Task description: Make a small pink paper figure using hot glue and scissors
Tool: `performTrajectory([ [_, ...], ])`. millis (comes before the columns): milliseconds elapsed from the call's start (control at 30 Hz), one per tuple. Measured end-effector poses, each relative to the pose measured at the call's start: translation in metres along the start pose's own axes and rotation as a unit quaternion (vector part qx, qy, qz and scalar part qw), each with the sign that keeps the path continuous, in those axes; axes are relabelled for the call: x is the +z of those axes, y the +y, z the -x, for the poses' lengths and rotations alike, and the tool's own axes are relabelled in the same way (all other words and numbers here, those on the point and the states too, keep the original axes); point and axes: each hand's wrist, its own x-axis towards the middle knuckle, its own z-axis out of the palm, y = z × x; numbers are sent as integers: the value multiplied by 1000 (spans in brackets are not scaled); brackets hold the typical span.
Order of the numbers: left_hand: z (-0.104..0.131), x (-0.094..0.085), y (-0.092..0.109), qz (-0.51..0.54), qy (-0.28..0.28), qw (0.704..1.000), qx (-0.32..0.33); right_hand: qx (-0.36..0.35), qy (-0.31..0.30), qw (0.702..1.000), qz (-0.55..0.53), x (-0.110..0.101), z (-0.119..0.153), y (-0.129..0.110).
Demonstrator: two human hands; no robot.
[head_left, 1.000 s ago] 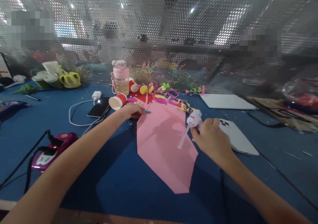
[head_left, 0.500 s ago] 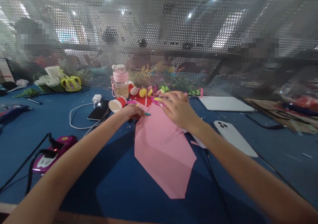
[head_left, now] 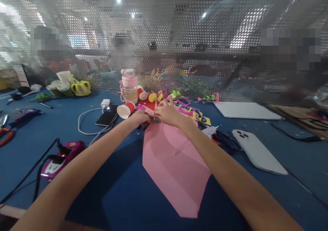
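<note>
The left hand (head_left: 141,117) and right hand (head_left: 169,113) nearly meet, fingers partly curled, their hold hidden; a dragging right forearm (head_left: 224,166) could shift the pink paper (head_left: 171,166).

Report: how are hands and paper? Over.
Left hand, right hand close together, far end of paper. It's on table, right forearm hiding part. Cup by left hand.
</note>
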Motion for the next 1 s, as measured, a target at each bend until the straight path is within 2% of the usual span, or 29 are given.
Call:
performTrajectory([
  [267, -7, -8, -4, -9, -45, 999, -6, 2, 21, 999, -29, 4, -1, 5],
  [500, -8, -11, -7, 18, -71, 997, -10, 3, 15, 999, -40, 6, -1, 8],
  [1000, -5, -7, -7, 33, -51, 998, 7, 9, -5, 996, -90, 0, 1, 8],
])
